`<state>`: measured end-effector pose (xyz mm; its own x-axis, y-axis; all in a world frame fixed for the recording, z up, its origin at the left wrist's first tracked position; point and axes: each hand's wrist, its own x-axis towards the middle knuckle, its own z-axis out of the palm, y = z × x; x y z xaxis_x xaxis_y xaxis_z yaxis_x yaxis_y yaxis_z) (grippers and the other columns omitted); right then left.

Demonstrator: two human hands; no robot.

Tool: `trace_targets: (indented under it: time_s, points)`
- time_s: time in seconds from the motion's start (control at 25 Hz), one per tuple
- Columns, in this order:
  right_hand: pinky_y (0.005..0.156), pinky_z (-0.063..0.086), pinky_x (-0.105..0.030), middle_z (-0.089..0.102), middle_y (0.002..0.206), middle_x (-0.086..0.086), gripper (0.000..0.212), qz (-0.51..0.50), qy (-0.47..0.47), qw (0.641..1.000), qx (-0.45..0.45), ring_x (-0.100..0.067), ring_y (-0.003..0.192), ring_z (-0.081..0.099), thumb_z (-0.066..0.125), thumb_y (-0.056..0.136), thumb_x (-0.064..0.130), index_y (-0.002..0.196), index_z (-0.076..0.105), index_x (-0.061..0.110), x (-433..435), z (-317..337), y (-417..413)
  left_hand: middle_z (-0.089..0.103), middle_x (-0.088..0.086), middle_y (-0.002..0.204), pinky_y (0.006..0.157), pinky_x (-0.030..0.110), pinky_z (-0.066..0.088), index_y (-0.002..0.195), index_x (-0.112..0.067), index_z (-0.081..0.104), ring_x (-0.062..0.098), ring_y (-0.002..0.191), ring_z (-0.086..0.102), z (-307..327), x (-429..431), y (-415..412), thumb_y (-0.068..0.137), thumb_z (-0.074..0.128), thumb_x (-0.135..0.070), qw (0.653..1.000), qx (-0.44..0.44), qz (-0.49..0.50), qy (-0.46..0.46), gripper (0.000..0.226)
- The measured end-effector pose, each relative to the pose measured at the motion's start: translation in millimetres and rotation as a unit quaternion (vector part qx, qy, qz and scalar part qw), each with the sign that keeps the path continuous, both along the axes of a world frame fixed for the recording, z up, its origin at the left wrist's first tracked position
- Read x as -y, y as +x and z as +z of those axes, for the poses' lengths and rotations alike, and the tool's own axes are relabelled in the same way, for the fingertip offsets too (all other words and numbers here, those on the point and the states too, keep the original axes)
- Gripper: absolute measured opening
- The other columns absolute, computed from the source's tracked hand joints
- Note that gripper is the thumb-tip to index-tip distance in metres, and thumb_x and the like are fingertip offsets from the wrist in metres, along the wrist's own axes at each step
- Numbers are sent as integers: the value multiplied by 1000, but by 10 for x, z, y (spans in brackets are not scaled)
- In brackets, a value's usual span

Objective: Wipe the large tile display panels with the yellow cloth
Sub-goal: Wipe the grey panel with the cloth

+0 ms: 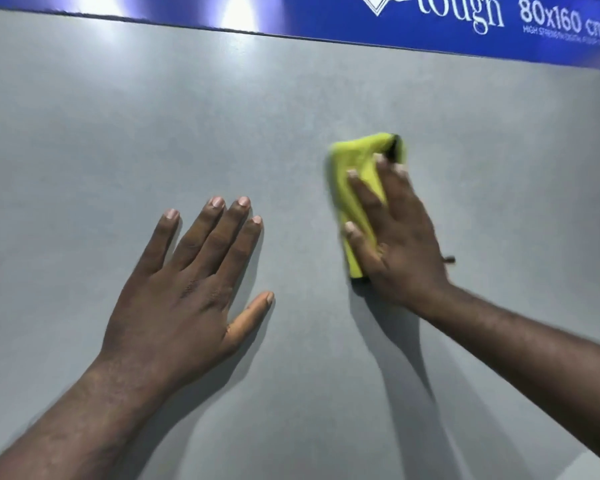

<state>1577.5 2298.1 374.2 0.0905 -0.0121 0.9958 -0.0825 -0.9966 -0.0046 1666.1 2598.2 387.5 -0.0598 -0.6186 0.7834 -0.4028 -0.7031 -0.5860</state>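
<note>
Evidently, one grey panel (118,116) is being wiped, and it is filling nearly the whole view beneath one blue banner (326,19). The stroke is being judged as mid-panel work, right of centre. To do it well, even pressure is being called for across the whole palm, so that the cloth is being pressed flat to the tile and not bunched. Overlapping passes are being advised, run up to the seam under the banner and out to the edges, where dust is likely being missed. Two glare spots (239,15) near the top are being offered as a check for streaks.

Two hands are being counted. The left hand (187,289) is being laid flat on the panel, well apart from the cloth, its grip wide, fingers spread, nothing being held; it is probably being used as a brace. The right hand (402,244) is being pressed on the one yellow cloth (357,168), its grip splayed, straight fingers lying over the fold rather than curling round it. The cloth is being pinned against the panel, folded, with a dark edge being shown at top and bottom.
</note>
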Motion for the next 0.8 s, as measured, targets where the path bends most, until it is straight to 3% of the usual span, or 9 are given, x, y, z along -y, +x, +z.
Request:
trace_targets:
  time_s: [0.08,0.24,0.28,0.36,0.44,0.48,0.64,0.68,0.8]
  points:
    - [130,25,-48,21,177,-6,58,-5,-134,991,-14,-28,164,18,50,110,47,164,39,31,24,312,-57,16,6,183,135,61,16,174,-14,25,26,169,14,-9,-3,-5,105,41,-63,1000,-2,-10,1,86]
    - [131,22,-47,12,179,2,62,21,197,976,91,-28,164,14,41,108,53,167,27,40,25,278,43,16,3,183,135,58,16,174,-15,26,24,169,15,-2,-102,-18,104,43,-63,1000,-2,-8,15,86]
    - [129,24,-51,11,179,2,63,5,207,974,90,-28,165,12,41,108,52,168,25,40,-143,131,96,16,3,183,135,57,17,174,-15,26,24,169,16,-16,-174,-21,104,43,-63,1000,-1,-3,18,86]
    - [127,27,-55,16,178,-4,62,6,35,999,36,-30,165,14,46,109,48,167,30,36,-463,19,132,18,2,182,135,57,20,173,-16,28,24,168,19,-30,-314,-36,104,44,-63,1000,-7,9,23,85]
    - [126,29,-55,23,176,-7,58,10,-166,986,-15,-29,164,16,50,110,45,165,37,33,-672,245,97,19,2,182,134,58,22,173,-16,29,24,168,21,-1,-495,-47,104,43,-63,999,-7,14,31,85]
    - [126,29,-55,24,176,-7,57,11,-185,983,-2,-29,164,18,50,110,44,164,39,32,-734,393,121,19,2,182,134,58,23,173,-16,29,24,167,21,8,-603,-33,104,43,-64,999,-8,18,29,85]
    - [128,26,-52,12,179,1,62,36,145,986,74,-28,165,13,44,109,49,167,26,40,-1135,378,273,17,-1,182,136,56,16,174,-18,25,22,169,16,-28,-1197,87,101,45,-65,999,-22,39,-15,88]
    - [127,27,-52,11,179,1,62,18,144,987,69,-28,165,12,43,109,49,168,25,40,-1335,253,316,17,0,183,136,56,17,174,-18,25,22,169,17,-57,-1356,119,102,45,-64,999,-20,37,-13,88]
    - [126,30,-51,23,176,-7,57,-1,-160,987,10,-29,164,18,49,110,47,164,38,33,-1887,171,390,20,2,182,133,59,22,173,-16,29,25,167,22,-108,-1928,218,103,44,-64,999,-6,30,15,86]
